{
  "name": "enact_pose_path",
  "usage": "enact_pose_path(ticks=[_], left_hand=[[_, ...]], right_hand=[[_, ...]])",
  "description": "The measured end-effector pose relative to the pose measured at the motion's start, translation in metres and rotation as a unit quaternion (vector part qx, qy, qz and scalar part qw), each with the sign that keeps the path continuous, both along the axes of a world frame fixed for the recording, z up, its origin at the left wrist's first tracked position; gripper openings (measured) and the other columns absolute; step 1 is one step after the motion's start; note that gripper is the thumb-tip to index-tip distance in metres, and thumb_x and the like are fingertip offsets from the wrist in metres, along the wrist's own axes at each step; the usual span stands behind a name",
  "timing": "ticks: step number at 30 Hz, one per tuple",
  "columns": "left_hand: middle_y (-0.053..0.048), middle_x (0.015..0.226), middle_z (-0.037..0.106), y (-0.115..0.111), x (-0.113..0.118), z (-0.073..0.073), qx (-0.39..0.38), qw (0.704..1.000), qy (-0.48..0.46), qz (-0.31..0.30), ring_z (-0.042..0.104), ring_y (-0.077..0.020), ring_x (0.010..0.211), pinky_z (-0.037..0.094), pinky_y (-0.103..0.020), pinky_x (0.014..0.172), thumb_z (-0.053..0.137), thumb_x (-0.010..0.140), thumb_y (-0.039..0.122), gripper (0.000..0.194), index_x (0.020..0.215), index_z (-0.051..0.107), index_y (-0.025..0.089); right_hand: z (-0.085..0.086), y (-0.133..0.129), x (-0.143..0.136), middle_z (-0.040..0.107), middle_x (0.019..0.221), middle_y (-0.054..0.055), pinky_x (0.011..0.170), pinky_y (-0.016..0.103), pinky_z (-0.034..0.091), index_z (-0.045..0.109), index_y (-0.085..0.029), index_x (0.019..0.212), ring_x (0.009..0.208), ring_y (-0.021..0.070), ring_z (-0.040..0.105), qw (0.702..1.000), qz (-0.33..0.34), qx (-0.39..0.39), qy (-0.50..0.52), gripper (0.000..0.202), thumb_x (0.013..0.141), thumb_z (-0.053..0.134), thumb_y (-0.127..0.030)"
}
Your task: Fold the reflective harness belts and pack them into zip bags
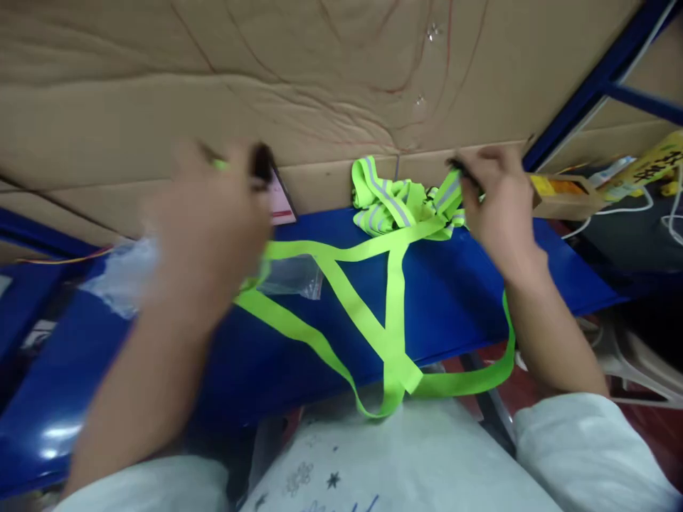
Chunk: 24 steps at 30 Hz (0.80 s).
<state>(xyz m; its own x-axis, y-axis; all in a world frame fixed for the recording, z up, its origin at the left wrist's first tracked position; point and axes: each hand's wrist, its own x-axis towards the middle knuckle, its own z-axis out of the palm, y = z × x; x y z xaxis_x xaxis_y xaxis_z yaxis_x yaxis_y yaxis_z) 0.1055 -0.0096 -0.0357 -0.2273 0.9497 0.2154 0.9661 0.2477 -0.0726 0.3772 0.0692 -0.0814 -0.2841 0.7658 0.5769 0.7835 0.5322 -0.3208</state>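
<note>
A neon yellow-green strap harness (pixel 395 313) is spread over the blue tabletop, its lower loop hanging past the front edge. My left hand (pixel 205 227) is raised on the left, smeared by motion, fingers curled around part of the strap with a dark piece by the fingertips. My right hand (pixel 499 206) pinches a small black fitting (pixel 465 174), apparently at the end of a green strap with a grey reflective stripe. Between the hands, against the cardboard, lies a heap of striped reflective straps (pixel 387 203). Which strap ends pass inside my fists is hidden.
Cardboard (pixel 320 85) walls off the back of the blue table (pixel 320 355). A clear plastic bag (pixel 291 276) lies under the straps, and crumpled plastic (pixel 125 274) sits to the left. A pink card (pixel 281 199) leans behind. At right are a small open box (pixel 568 198) and white cables.
</note>
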Motion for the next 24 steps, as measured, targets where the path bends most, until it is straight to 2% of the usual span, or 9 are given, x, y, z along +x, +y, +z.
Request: enact_pose_path(ticks=[2,5,9,16,21,24], left_hand=[[-0.022,0.147,0.047,0.001,0.022,-0.011,0.025,0.999,0.012,-0.042,0.063,-0.0421,0.121,0.058,-0.059,0.089,0.033,0.108,0.037,0.054,0.16,0.034,0.024],[-0.023,0.134,0.055,0.004,0.055,-0.03,0.011,0.995,0.017,-0.1,0.067,-0.0403,0.112,0.058,-0.049,0.082,0.038,0.104,0.033,0.053,0.155,0.041,0.019],[-0.022,0.132,0.057,0.005,0.07,-0.042,0.011,0.994,0.01,-0.11,0.069,-0.0369,0.107,0.056,-0.04,0.08,0.04,0.104,0.034,0.055,0.155,0.037,0.017],[-0.023,0.133,0.057,0.008,0.065,-0.047,0.03,0.995,0.003,-0.097,0.069,-0.0355,0.104,0.057,-0.04,0.08,0.039,0.104,0.034,0.055,0.155,0.037,0.015],[-0.022,0.138,0.054,0.012,0.076,-0.051,0.031,0.995,-0.019,-0.094,0.067,-0.0339,0.11,0.058,-0.037,0.082,0.039,0.103,0.034,0.064,0.163,0.026,0.016],[-0.023,0.139,0.053,0.014,0.082,-0.054,0.026,0.993,-0.032,-0.111,0.067,-0.0336,0.109,0.058,-0.037,0.079,0.03,0.104,0.03,0.062,0.164,0.024,0.016]], right_hand=[[-0.013,-0.008,-0.018,0.06,0.14,0.012,0.075,0.036,0.059,0.052,-0.032,0.157,0.12,0.0334,0.057,0.999,-0.006,0.007,-0.042,0.059,0.099,0.058,-0.024],[-0.036,-0.017,-0.039,0.058,0.141,0.011,0.072,0.034,0.058,0.052,-0.036,0.156,0.117,0.0313,0.057,0.994,-0.03,0.029,-0.096,0.062,0.098,0.049,-0.014],[-0.054,-0.017,-0.05,0.053,0.144,0.012,0.071,0.03,0.057,0.047,-0.036,0.159,0.117,0.028,0.06,0.994,-0.034,0.04,-0.093,0.065,0.098,0.046,-0.014],[-0.051,-0.019,-0.05,0.052,0.142,0.015,0.073,0.033,0.059,0.049,-0.031,0.159,0.115,0.0293,0.062,0.996,-0.05,0.022,-0.072,0.063,0.099,0.041,-0.014],[-0.054,-0.023,-0.063,0.053,0.14,0.019,0.071,0.035,0.061,0.046,-0.026,0.16,0.119,0.0327,0.061,0.996,-0.048,0.006,-0.08,0.061,0.102,0.032,-0.013],[-0.057,-0.025,-0.073,0.058,0.135,0.017,0.072,0.033,0.062,0.043,-0.027,0.161,0.119,0.0314,0.063,0.997,-0.037,0.02,-0.07,0.058,0.105,0.028,-0.016]])
